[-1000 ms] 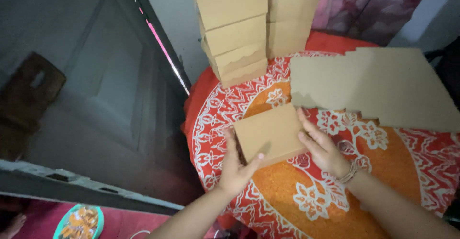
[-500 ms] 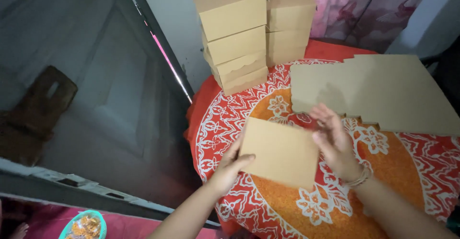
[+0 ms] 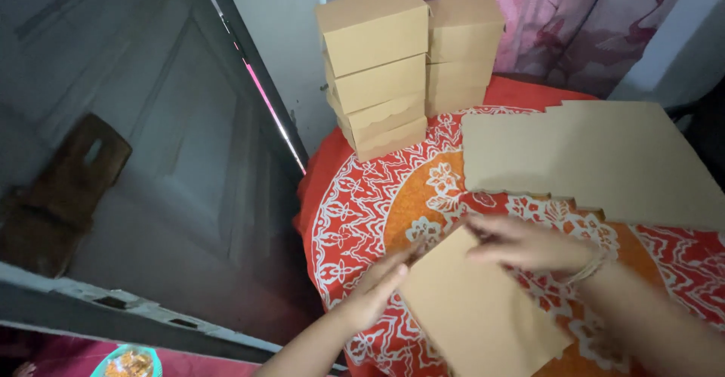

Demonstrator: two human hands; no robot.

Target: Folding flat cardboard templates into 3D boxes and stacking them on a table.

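A folded brown cardboard box [image 3: 483, 309] is tilted close to me above the round table's red and orange patterned cloth [image 3: 362, 196]. My left hand [image 3: 381, 286] presses flat against the box's left edge, fingers straight. My right hand [image 3: 521, 242], with a bracelet at the wrist, lies across the box's upper right edge. Both hands hold the box between them.
Two stacks of finished brown boxes [image 3: 377, 67] stand at the table's far left edge against a pink curtain. A pile of flat cardboard blanks [image 3: 604, 158] lies at the right. A grey door [image 3: 151, 135] is left of the table. A teal bowl [image 3: 128, 362] sits on the floor below.
The box has come off the cloth and moved toward me and lower in view, turning and tilting. Both hands shifted with it; the right hand now reaches over its top edge.
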